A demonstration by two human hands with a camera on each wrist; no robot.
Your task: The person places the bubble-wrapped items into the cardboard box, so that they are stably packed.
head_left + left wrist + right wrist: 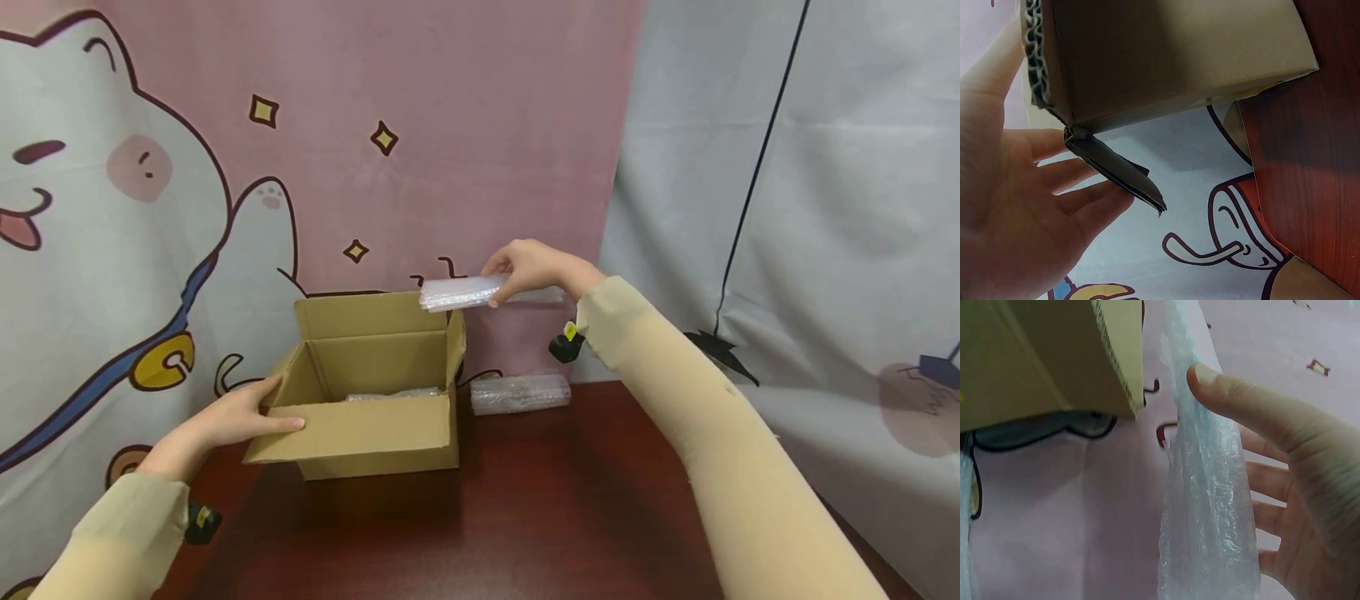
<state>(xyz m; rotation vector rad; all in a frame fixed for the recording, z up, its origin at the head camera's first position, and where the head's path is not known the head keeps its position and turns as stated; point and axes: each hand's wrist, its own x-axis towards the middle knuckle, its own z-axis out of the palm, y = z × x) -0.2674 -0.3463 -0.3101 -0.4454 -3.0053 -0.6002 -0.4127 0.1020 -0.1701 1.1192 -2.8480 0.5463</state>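
My right hand (531, 268) grips a flat folded bundle of clear bubble wrap (1207, 487) above the right side of an open cardboard box (375, 462). The right wrist view has the thumb on one face of the bundle and the fingers behind it. My left hand (232, 414) holds the box at its front left corner, its thumb lying over the front flap (375, 425). In the left wrist view the fingers pass behind a side flap (1116, 165). Inside the box some clear bubble wrap (393, 395) shows just above the front flap; the rest is hidden.
Another roll of clear bubble wrap (521, 394) lies on the dark red table (555, 508), to the right of the box at the back. A pink and white printed cloth (510, 125) hangs behind the table, and a grey-white cloth (825, 208) hangs on the right.
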